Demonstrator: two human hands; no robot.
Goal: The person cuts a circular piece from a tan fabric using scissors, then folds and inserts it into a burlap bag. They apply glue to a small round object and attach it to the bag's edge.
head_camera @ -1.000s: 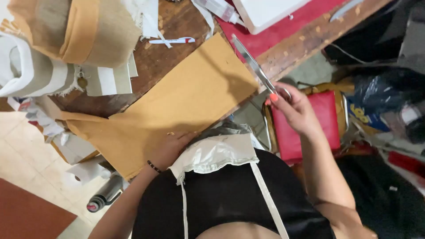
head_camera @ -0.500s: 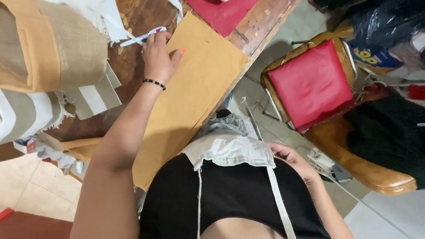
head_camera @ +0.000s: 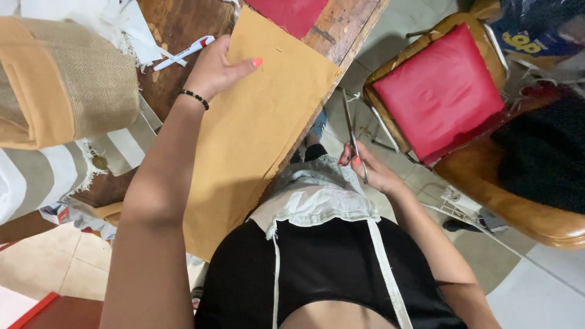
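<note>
A long piece of tan fabric [head_camera: 256, 128] lies across the wooden table [head_camera: 177, 36] and hangs over its near edge. My left hand [head_camera: 216, 67] rests on the fabric's far left edge, thumb across the cloth, gripping it. My right hand [head_camera: 372, 170] is off the table by my waist and holds a pair of scissors [head_camera: 352, 137], blades pointing away from me and closed. A white pen with red trim [head_camera: 183, 53] lies just beyond my left hand.
A burlap and tan fabric roll [head_camera: 67, 79] and striped cloth [head_camera: 36, 176] sit at the left. Red cloth [head_camera: 292, 12] lies at the table's far edge. A wooden chair with a red cushion [head_camera: 439, 91] stands at the right, dark bags beyond it.
My left hand reached forward from the near edge to the fabric's far left edge. My right hand drew the scissors back off the table toward my waist.
</note>
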